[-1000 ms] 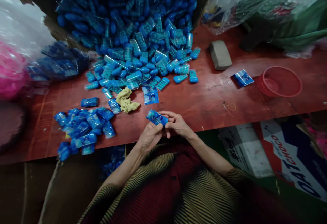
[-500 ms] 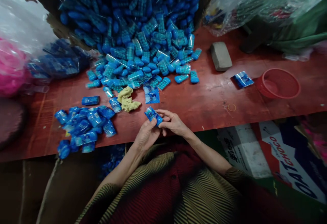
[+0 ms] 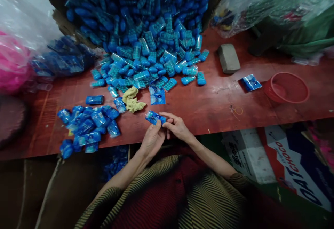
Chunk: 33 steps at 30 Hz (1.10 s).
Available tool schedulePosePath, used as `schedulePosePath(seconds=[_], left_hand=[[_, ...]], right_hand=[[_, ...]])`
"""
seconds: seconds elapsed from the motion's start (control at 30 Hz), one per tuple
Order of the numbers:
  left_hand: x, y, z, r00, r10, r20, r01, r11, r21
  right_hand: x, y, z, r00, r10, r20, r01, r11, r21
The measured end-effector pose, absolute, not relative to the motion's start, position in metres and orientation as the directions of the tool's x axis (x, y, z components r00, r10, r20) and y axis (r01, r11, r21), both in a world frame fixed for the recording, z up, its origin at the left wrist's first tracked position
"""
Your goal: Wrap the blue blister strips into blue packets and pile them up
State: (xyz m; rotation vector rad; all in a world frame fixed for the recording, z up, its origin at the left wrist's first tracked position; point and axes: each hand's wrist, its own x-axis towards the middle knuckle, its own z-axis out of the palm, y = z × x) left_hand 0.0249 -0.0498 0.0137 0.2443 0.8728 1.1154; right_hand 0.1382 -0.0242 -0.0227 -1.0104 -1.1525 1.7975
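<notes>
Just above the table's front edge, a small bottle in a printed blue sleeve [image 3: 153,117] is between my two hands. My left hand [image 3: 152,137] pinches it from below, thumb on its face. At its right end, my right hand [image 3: 178,128] grips with thumb and fingers; some of those fingers are hidden. Beyond it lie a flat printed blue sleeve [image 3: 157,95] and a crumpled yellow-green cloth [image 3: 132,101]. Left of the cloth is a pile of sleeved blue bottles [image 3: 90,124], with one sleeved bottle [image 3: 94,100] lying apart behind it.
A large heap of clear bottles with blue beads [image 3: 146,58] spills from a box at the back. Rightward lie a grey block [image 3: 229,58], a stack of blue sleeves [image 3: 250,82], a rubber band [image 3: 238,111] and a red basket [image 3: 304,91]. Plastic bags [image 3: 14,65] flank the table.
The bottle in my hands has turned to lie more level, its left end now farther left. My hands stay close together on it. The whole view has shifted slightly.
</notes>
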Motion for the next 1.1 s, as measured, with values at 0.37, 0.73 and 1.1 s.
schedulePosePath(seconds=[0.37, 0.73, 1.1], left_hand=[[0.011, -0.045, 0.015, 0.334, 0.767, -0.549, -0.683, 0.598, 0.42], [0.019, -0.053, 0.012, 0.145, 0.806, -0.574, -0.705, 0.491, 0.511], [0.022, -0.052, 0.014, -0.075, 0.827, -0.557, -0.48, 0.46, 0.747]], right_hand=[[0.139, -0.022, -0.033, -0.574, 0.768, -0.284, -0.346, -0.542, -0.766], [0.134, -0.029, -0.025, -0.466, 0.864, -0.192, -0.182, -0.306, -0.935], [0.136, -0.027, -0.026, -0.434, 0.827, -0.357, -0.185, -0.47, -0.863]])
